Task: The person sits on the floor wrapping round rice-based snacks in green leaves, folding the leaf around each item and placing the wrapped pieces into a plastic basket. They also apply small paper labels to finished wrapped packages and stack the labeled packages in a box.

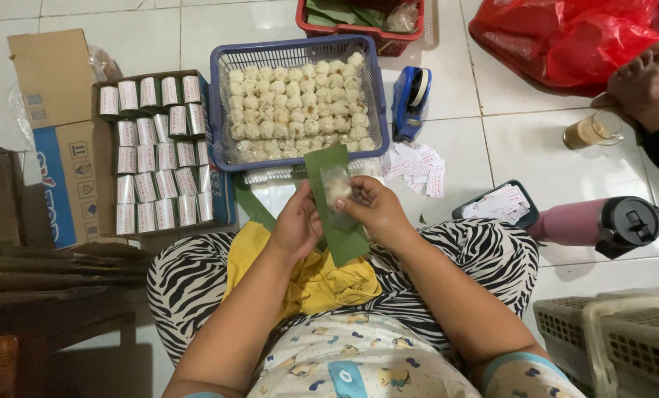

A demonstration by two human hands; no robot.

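Gripping green leaf strip (334,214) mid-frame, left hand (297,225) and right hand (373,210) both clamped; blue basket (222,110) above.

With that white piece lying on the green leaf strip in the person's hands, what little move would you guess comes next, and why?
Probably folding the leaf strip over the plastic-wrapped white piece and rolling it shut. The left hand steadies the strip's edge while the right hand pins the piece on it, still uncovered. The cardboard box beside them holds finished rolls, each banded with a paper label.
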